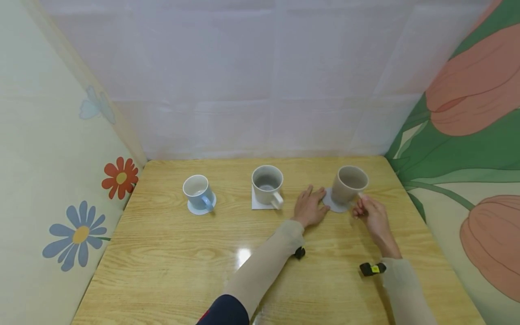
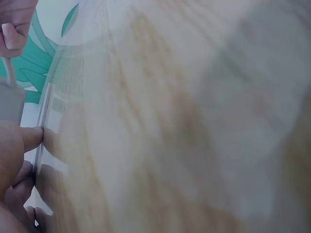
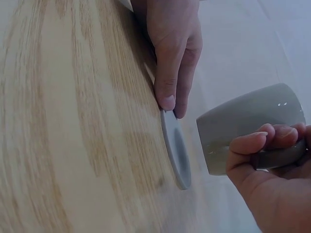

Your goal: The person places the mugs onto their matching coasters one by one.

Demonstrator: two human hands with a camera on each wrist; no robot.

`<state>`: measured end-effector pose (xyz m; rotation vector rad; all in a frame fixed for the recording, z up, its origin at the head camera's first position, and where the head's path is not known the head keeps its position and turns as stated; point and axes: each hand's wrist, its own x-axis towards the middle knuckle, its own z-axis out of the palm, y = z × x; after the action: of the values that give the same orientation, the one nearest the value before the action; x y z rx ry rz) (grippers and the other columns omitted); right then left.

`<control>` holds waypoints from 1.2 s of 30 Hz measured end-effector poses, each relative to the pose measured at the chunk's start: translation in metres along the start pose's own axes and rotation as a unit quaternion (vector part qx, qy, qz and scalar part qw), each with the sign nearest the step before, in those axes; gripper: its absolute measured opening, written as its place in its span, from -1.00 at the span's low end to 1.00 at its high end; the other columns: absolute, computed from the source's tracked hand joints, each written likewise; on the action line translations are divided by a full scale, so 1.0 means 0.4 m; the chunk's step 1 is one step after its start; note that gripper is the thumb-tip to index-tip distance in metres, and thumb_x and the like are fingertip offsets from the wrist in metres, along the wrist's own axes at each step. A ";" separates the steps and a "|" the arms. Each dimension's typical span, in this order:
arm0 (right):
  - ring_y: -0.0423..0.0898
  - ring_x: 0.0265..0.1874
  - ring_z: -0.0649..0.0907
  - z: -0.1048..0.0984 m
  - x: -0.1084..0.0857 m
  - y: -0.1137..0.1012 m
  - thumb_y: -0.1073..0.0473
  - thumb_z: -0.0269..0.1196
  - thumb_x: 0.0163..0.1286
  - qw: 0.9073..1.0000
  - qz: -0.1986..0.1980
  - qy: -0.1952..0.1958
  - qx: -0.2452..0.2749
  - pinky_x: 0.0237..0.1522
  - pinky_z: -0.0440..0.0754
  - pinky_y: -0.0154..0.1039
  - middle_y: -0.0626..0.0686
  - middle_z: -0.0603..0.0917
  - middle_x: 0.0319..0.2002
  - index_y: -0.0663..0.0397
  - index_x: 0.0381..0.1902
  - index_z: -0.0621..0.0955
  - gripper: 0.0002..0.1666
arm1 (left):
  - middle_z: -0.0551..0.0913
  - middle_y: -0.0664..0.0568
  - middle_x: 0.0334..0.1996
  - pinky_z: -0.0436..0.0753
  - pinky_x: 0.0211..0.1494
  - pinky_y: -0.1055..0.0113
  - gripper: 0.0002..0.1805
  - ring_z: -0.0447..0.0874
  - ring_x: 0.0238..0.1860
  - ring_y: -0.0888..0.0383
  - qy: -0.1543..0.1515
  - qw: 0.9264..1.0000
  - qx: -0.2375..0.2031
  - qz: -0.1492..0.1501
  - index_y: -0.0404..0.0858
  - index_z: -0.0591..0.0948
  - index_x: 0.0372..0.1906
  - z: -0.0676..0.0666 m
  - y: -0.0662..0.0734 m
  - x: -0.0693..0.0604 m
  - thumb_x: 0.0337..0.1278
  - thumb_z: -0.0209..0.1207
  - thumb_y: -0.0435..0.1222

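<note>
My right hand pinches the handle of a grey mug at the right of the table. In the right wrist view the mug is tilted, its base apart from the round grey coaster. My left hand rests on the table with fairly straight fingers; its thumb and index finger touch the left edge of that coaster. At its left edge, the left wrist view catches part of the left hand and the coaster's thin rim.
Left of my left hand, a white mug stands on a square white coaster. Farther left, a light blue mug sits on a round pale coaster. A white sheet backs the wooden table.
</note>
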<state>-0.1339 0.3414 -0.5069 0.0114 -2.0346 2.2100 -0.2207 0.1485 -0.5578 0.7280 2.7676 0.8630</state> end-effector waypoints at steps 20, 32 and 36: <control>-0.17 -0.42 0.53 0.006 0.005 0.018 0.11 -0.09 0.80 1.000 0.017 -0.005 0.021 -0.38 0.58 -0.29 -0.05 0.46 -0.44 0.38 -0.34 0.40 -0.50 | 0.28 0.27 0.65 -0.06 0.79 0.22 -0.32 -0.01 0.75 0.08 0.006 1.000 0.006 -0.001 -0.01 0.38 0.63 0.009 -0.005 0.006 0.55 0.20 0.02; -0.18 -0.40 0.55 0.003 0.006 0.023 0.11 -0.10 0.80 0.999 0.026 -0.010 0.024 -0.35 0.61 -0.31 -0.06 0.48 -0.43 0.31 -0.33 0.43 -0.53 | 0.28 0.29 0.66 -0.07 0.79 0.24 -0.33 -0.02 0.75 0.09 0.002 1.000 0.004 -0.006 0.00 0.37 0.63 0.008 0.000 0.007 0.56 0.19 0.02; -0.17 -0.39 0.55 0.004 0.006 0.023 0.11 -0.09 0.80 0.999 0.026 -0.006 0.022 -0.34 0.62 -0.30 -0.05 0.49 -0.42 0.37 -0.31 0.41 -0.52 | 0.27 0.28 0.66 -0.07 0.79 0.24 -0.32 -0.02 0.75 0.09 0.002 1.000 0.007 -0.007 -0.01 0.37 0.64 0.005 0.001 0.004 0.56 0.20 0.02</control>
<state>-0.1375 0.3395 -0.5156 -0.0233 -2.0151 2.2903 -0.2216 0.1506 -0.5594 0.7093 2.7814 0.8439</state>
